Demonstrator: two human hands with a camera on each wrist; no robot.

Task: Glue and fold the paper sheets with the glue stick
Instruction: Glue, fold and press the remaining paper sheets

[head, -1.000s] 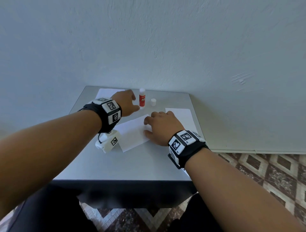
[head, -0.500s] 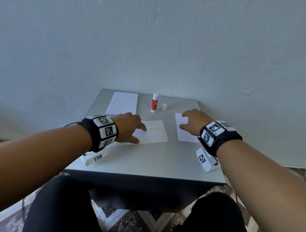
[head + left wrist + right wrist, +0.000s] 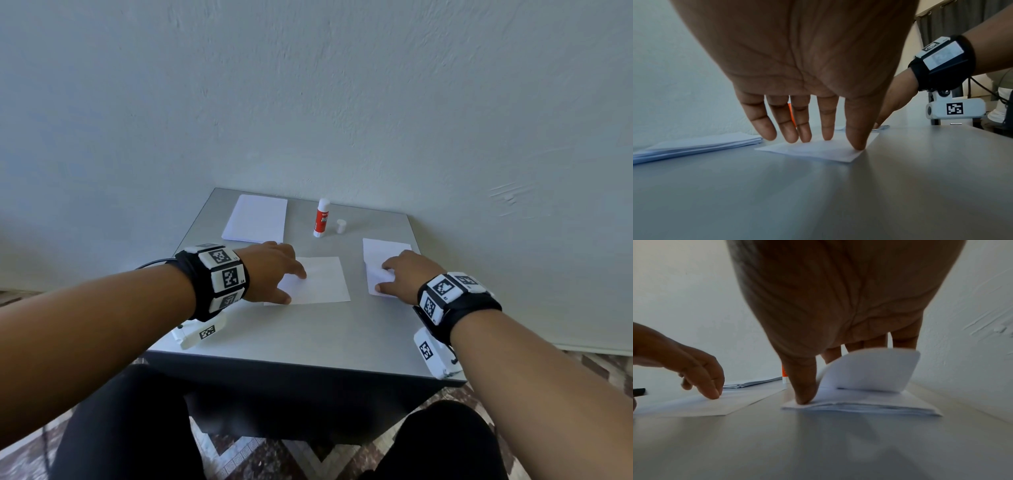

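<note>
Head view shows the grey table [image 3: 308, 342] pushed against a plain wall, now seen squarely, where a second ago the left hand [image 3: 270, 270] was reaching back toward the glue stick [image 3: 322, 218] and the right hand [image 3: 404, 277] lay on the centre sheet [image 3: 322, 281]. The hands have since parted: the left hand now rests with fingers spread and straight on the centre sheet, thumb tip pressing its near corner, while the right hand has moved to the right-hand pile [image 3: 869, 404] and peels up its top sheet [image 3: 869, 369] against the thumb. In my judgement a fresh sheet is being taken, so gluing has not resumed. A further stack of sheets [image 3: 255, 219] lies at the far left. The glue stick stands upright and uncapped at the far edge, touched by neither hand, its cap [image 3: 341, 226] just beside it. Nothing obstructs the path to either.
</note>
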